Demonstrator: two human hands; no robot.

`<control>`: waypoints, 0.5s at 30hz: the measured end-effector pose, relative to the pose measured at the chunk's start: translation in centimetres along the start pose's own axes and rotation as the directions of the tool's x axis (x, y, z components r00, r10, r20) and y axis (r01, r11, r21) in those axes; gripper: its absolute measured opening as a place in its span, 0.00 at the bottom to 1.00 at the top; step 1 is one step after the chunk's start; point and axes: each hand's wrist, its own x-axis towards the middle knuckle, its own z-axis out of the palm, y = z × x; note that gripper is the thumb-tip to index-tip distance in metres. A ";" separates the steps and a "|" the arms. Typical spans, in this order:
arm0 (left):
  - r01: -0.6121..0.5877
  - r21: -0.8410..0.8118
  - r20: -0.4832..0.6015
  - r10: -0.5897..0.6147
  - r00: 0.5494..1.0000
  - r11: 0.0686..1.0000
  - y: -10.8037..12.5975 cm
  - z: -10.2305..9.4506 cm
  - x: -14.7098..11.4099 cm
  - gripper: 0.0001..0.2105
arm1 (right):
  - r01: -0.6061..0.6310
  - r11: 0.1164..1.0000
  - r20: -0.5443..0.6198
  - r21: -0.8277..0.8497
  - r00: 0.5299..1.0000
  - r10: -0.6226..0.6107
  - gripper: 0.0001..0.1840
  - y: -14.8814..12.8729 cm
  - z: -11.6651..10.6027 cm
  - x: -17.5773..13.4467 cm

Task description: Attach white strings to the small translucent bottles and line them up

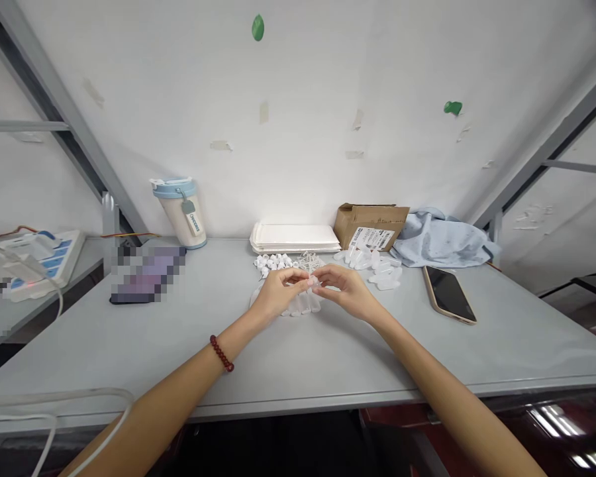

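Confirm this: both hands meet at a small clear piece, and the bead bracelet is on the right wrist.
No: the head view shows the bead bracelet on the left wrist, not the right. The rest stands: left hand and right hand meet at a small clear piece.

Seen from the colourless tubes (pixel 302 307), the caps (pixel 272 263) at eleven o'clock are white, the cloth (pixel 440 240) at two pale blue, the bracelet (pixel 221 353) at eight dark red, the tumbler (pixel 179 222) at ten cream.
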 end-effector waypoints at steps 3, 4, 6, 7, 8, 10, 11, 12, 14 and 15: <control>-0.040 0.045 0.013 0.040 0.999 0.998 -0.3 0.0 0.1 0.10 | -0.017 0.999 -0.006 0.034 1.000 0.017 0.11 -0.1 0.1 0.0; -0.051 0.058 0.014 0.051 0.999 0.997 -0.4 0.0 0.1 0.09 | -0.024 0.999 -0.005 0.038 1.000 0.024 0.11 -0.2 0.1 0.0; -0.065 0.072 0.011 0.065 0.998 0.995 -0.3 0.0 0.1 0.09 | -0.035 0.999 -0.004 0.041 0.999 0.035 0.12 -0.2 0.2 0.0; -0.068 0.074 0.012 0.068 0.998 0.995 -0.2 0.0 0.1 0.09 | -0.040 0.998 -0.005 0.045 0.999 0.040 0.12 -0.3 0.3 0.0; -0.068 0.073 0.013 0.067 0.998 0.995 -0.2 0.1 0.0 0.09 | -0.047 0.998 -0.004 0.049 0.999 0.047 0.12 -0.3 0.3 0.0; -0.065 0.066 0.020 0.064 0.998 0.996 0.0 0.1 0.0 0.09 | -0.063 0.997 -0.007 0.050 0.998 0.063 0.13 -0.3 0.4 0.0; -0.065 0.062 0.022 0.064 0.998 0.996 0.0 0.1 0.0 0.09 | -0.069 0.997 -0.010 0.043 0.998 0.069 0.12 -0.2 0.4 0.0; -0.067 0.058 0.021 0.066 0.998 0.996 -0.1 0.2 0.0 0.09 | -0.074 0.997 -0.015 0.031 0.997 0.074 0.12 -0.2 0.4 0.0; -0.073 0.071 0.006 0.072 0.997 0.995 -0.2 0.2 0.0 0.09 | -0.084 0.996 -0.039 0.011 0.996 0.084 0.12 0.0 0.4 0.1; -0.080 0.100 -0.011 0.081 0.997 0.992 -0.3 0.2 0.0 0.09 | -0.093 0.996 -0.056 0.007 0.994 0.093 0.12 0.0 0.4 0.1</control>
